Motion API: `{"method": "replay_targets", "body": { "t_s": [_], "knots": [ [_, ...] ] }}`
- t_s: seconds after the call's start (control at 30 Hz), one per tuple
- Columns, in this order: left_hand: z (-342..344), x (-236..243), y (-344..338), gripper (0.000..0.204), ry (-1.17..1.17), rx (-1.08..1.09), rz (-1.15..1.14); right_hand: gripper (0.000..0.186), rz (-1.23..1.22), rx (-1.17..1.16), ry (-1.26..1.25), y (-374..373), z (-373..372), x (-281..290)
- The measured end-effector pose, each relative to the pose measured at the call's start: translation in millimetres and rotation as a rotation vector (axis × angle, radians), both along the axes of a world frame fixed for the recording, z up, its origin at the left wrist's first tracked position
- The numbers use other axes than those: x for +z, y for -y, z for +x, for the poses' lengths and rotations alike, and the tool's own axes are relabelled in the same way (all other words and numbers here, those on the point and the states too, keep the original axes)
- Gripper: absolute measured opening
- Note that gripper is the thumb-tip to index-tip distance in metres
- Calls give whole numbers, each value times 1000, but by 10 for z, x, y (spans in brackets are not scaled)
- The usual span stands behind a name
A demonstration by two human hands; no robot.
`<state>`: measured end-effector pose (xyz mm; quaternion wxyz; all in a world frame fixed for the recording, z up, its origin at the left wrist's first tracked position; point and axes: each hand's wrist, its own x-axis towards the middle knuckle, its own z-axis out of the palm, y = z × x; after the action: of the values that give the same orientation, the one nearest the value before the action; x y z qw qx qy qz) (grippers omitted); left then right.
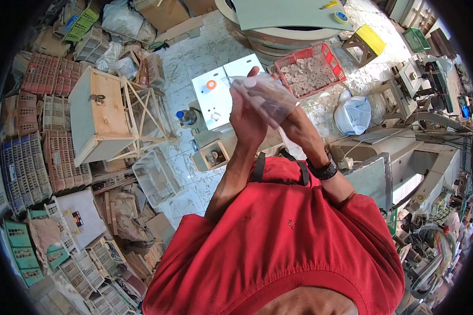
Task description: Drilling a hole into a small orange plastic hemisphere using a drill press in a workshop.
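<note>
Both hands are raised together over the near part of a white tabletop (207,102), holding a clear plastic bag (270,100) between them. My left hand (247,118) grips the bag's left side, its fingertips reaching past the far edge. From the right, my right hand (298,126) holds the bag, its palm and fingers partly covered by the plastic. Whatever lies inside the bag is blurred by the plastic. An orange ring-shaped roll (211,84) and a few small pieces (214,114) rest on the tabletop left of my hands.
Beyond my right hand sits a red crate (289,56) of round, pale discs. A blue-capped bottle (186,116) and wooden box (199,160) stand left of my left arm. A white sack (353,114) is at right, a wooden cabinet (108,107) at left, with stacked crates (29,165) beyond.
</note>
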<state>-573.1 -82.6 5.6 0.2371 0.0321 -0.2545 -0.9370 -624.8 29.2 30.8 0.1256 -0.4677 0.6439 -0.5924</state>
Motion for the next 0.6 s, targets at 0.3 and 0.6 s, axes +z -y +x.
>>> {"method": "replay_targets", "body": {
  "t_s": [0.3, 0.6],
  "knots": [
    [43, 67, 150, 51, 37, -101, 187, 39, 260, 2, -394, -28, -65, 291],
    [66, 183, 248, 64, 55, -144, 438, 23, 145, -21, -511, -172, -98, 388]
  ]
}}
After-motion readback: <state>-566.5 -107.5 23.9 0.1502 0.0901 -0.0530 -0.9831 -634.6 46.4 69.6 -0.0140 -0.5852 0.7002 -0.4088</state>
